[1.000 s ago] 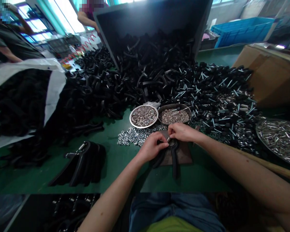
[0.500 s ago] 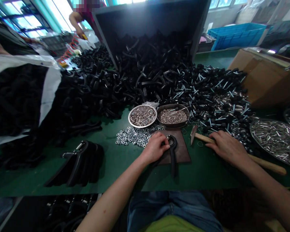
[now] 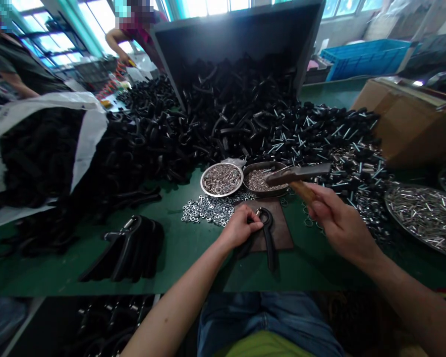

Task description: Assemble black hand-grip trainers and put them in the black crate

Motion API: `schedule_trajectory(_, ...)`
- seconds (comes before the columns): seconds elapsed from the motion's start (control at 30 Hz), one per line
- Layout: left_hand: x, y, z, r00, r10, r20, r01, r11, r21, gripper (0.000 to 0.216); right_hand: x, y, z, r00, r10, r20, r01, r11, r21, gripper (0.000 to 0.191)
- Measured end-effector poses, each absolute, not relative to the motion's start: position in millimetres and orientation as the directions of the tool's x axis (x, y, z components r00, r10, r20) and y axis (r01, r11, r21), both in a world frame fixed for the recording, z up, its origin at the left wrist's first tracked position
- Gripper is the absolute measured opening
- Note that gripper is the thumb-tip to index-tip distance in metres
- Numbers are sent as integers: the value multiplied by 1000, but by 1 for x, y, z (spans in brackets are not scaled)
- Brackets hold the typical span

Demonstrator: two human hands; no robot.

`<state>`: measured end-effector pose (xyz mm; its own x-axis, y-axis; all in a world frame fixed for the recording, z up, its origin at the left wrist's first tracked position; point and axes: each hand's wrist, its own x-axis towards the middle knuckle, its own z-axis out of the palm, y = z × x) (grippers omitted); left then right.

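My left hand pinches a black hand grip with a metal spring at its top and two legs pointing toward me. The grip's head rests over a flat brown plate on the table. My right hand is closed round the wooden handle of a hammer, whose metal head is raised above the table. Just beyond the plate stand a round dish of small metal pins and an oval tin of tiny metal parts. Loose nuts lie left of the plate.
Several hand grips stand in a row at left. Black handles spill from a grey bin at the back. A white sack, a cardboard box and a large tray of pins flank the work area. Two people are beyond.
My right hand has taken hold of the hammer and lifted it off the table, swinging its head up and over the tin. My left hand still pinches the hand grip.
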<state>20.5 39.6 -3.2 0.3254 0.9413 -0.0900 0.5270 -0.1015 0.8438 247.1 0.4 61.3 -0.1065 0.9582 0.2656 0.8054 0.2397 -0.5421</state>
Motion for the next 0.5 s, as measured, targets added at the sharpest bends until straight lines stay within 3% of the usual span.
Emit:
schedule_trajectory(0.07,21,39,-3,322,943,-82,517,-102,850,5,236,2,54,-166,956,242,830,268,-489,43)
schedule_trajectory(0.2,20,40,-3,329,941,-81,523,-110,845,5,227,6,41,-343,938,48,869,336,-362,40)
schedule_trajectory(0.37,20,43,-6,336,934,-120,541,-86,837,7,227,1,55,-222,928,300,839,339,-427,44)
schedule_trajectory(0.5,20,43,-8,332,937,-106,520,-89,850,7,229,4,36,-287,953,102,926,303,-223,43)
